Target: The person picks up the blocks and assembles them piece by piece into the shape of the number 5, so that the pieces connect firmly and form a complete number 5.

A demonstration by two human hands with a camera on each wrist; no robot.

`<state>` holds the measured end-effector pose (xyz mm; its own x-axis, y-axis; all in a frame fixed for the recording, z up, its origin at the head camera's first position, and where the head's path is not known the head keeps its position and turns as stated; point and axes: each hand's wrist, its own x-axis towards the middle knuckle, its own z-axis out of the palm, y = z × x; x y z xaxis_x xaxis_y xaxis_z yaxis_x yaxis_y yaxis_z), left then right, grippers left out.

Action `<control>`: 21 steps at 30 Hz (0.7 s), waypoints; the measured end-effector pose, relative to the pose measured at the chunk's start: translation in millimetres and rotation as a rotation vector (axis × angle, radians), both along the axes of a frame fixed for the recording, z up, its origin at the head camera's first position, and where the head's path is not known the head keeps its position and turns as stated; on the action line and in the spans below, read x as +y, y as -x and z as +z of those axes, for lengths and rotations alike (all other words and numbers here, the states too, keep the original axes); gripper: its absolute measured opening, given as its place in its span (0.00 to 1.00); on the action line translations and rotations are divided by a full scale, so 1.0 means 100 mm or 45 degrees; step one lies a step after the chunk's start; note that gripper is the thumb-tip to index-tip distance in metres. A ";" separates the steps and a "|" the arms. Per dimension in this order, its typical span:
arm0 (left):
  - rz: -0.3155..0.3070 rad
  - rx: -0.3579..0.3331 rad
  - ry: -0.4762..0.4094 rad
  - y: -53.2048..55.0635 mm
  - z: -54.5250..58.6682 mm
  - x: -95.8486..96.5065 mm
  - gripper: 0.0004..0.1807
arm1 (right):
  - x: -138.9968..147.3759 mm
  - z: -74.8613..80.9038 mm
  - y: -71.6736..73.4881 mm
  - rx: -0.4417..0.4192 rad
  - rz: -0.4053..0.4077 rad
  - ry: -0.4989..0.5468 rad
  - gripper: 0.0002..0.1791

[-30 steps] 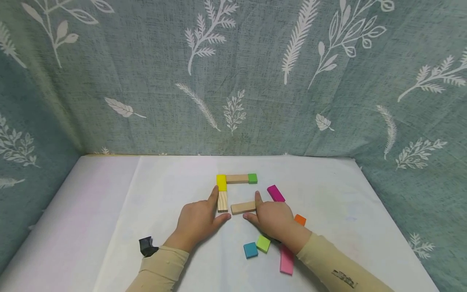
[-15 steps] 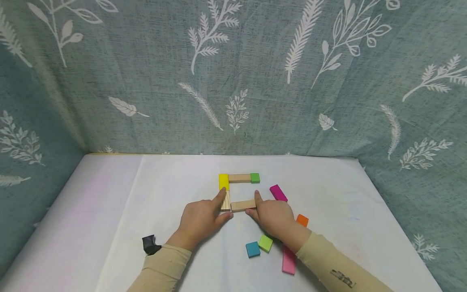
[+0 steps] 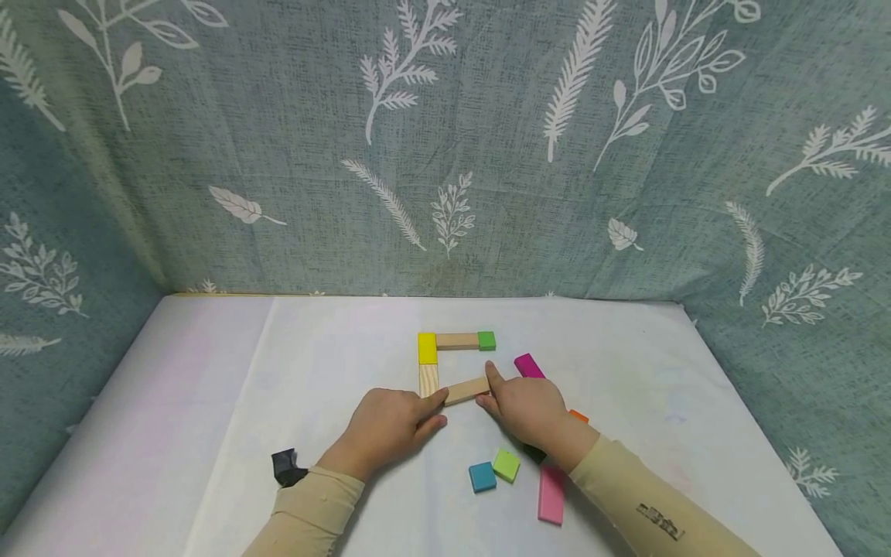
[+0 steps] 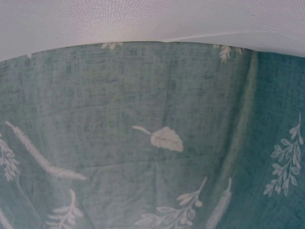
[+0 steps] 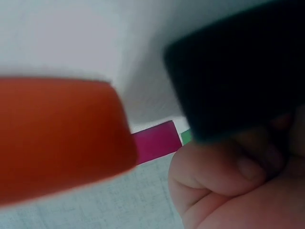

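A plain wooden block [image 3: 467, 391] lies slightly slanted on the white table. My right hand [image 3: 532, 410] pinches its right end between index finger and thumb; the other fingers are curled under, as the right wrist view shows. My left hand [image 3: 390, 425] touches the block's left end with a straight index finger, its thumb apart below. Just beyond, a yellow block [image 3: 428, 348] meets a pale striped block [image 3: 428, 379] below it and a wooden block [image 3: 457, 341] to its right, which ends at a green block [image 3: 486, 340].
A magenta block [image 3: 529, 366] lies beyond my right hand. Around my right wrist are an orange block [image 5: 62, 143], a dark block [image 5: 243, 71] and a pink block [image 3: 551, 495]. Blue [image 3: 483, 476] and lime [image 3: 506, 466] blocks sit nearer. A black object [image 3: 286, 467] lies by my left sleeve.
My left index finger has moved from the yellow and striped blocks down to the wooden block's left end. That block slid left to the striped one, then tilted with its left end lower.
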<state>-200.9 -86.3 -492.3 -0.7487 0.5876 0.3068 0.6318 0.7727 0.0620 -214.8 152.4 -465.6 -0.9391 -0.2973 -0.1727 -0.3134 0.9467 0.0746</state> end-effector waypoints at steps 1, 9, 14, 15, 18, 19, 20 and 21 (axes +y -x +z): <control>-0.004 0.004 0.005 0.00 0.00 0.00 0.24 | 0.00 0.00 0.00 0.002 0.003 -0.001 0.38; -0.040 0.011 0.005 -0.01 0.02 0.00 0.24 | 0.03 0.04 0.00 -0.009 0.034 0.012 0.38; -0.035 0.023 0.020 -0.03 0.07 0.01 0.22 | 0.00 0.10 0.01 0.017 0.062 0.030 0.36; -0.033 0.016 0.022 -0.04 0.08 0.01 0.22 | -0.01 0.11 0.01 0.011 0.061 0.028 0.36; -0.022 -0.018 0.034 -0.05 0.11 0.04 0.22 | -0.03 0.14 0.01 -0.015 0.054 0.027 0.36; -0.019 -0.035 0.037 -0.06 0.13 0.05 0.22 | -0.03 0.15 0.01 -0.026 0.050 0.026 0.36; -0.018 -0.054 0.039 -0.06 0.16 0.08 0.21 | -0.02 0.16 0.02 -0.038 0.044 0.028 0.37; -0.024 -0.067 0.037 -0.06 0.19 0.11 0.21 | 0.00 0.17 0.02 -0.048 0.036 0.030 0.37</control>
<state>-195.0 -75.2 -473.3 -0.7521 0.6098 0.2499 0.6427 0.7626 0.0733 -216.6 152.8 -448.8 -0.9233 -0.3277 -0.2005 -0.3419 0.9389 0.0401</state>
